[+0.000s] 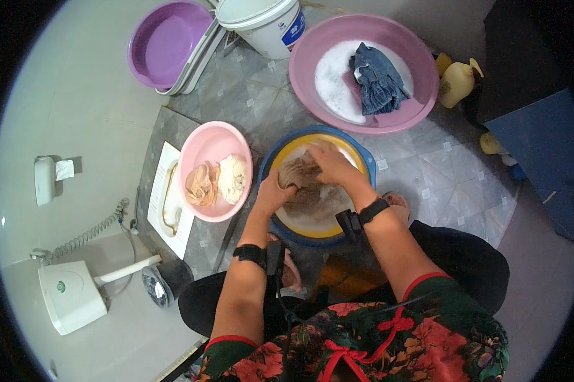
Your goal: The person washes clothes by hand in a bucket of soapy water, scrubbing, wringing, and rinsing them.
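A yellow-lined basin (286, 224) sits in front of me, with a blue basin rim (371, 167) around it. Cloudy, sudsy water fills it, and a wet brownish-grey cloth (300, 173) lies bunched up in there. At the cloth's left edge, my left hand (273, 193) grips it with the thumb over the top. From the right, my right hand (328, 163) reaches over the water with its fingers curled on the cloth's upper part. Some of the fingertips are hidden by the folds.
A pink bowl (204, 130) with tan and cream cloths stands left, beside a squat toilet (184, 224). Farther off are a large pink basin (421, 76) holding suds and denim (379, 79), a white bucket (261, 32) and a purple basin (172, 44). A pump bottle (457, 84) stands right.
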Available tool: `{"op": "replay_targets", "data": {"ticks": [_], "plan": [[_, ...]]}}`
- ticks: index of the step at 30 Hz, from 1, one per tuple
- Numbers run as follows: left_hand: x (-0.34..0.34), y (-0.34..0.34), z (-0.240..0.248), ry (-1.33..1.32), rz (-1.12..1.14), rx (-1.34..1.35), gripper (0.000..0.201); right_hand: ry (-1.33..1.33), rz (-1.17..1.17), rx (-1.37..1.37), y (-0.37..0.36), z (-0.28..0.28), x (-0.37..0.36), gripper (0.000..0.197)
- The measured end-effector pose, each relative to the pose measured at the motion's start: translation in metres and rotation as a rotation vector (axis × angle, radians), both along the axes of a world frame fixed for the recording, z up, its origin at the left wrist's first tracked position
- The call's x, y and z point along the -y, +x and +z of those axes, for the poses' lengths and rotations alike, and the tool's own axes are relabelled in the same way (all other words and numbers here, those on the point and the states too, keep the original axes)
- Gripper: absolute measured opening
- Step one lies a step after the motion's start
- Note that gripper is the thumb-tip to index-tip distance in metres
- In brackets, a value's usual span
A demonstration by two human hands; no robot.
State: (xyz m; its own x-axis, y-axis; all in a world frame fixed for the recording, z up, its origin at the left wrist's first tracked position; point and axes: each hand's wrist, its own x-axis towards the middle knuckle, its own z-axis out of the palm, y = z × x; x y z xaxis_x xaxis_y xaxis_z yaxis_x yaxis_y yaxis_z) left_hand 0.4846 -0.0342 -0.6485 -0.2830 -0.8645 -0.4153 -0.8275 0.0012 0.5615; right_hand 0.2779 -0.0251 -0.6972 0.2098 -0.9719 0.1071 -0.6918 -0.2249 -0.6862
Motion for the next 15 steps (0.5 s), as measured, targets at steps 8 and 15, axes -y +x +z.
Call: {"op": "replay_targets", "data": {"ticks": [8, 15], "plan": [[0.016, 0.014, -0.006, 0.301, 0.407, -0.911, 0.040, 0.094, 0.258, 0.298, 0.013, 0.011, 0.020, 0.064], [-0.019, 0.002, -0.067, 1.083, 1.154, -0.996, 0.068, 0.122, -0.025, 0.470, 0.038, -0.020, -0.016, 0.045]]}}
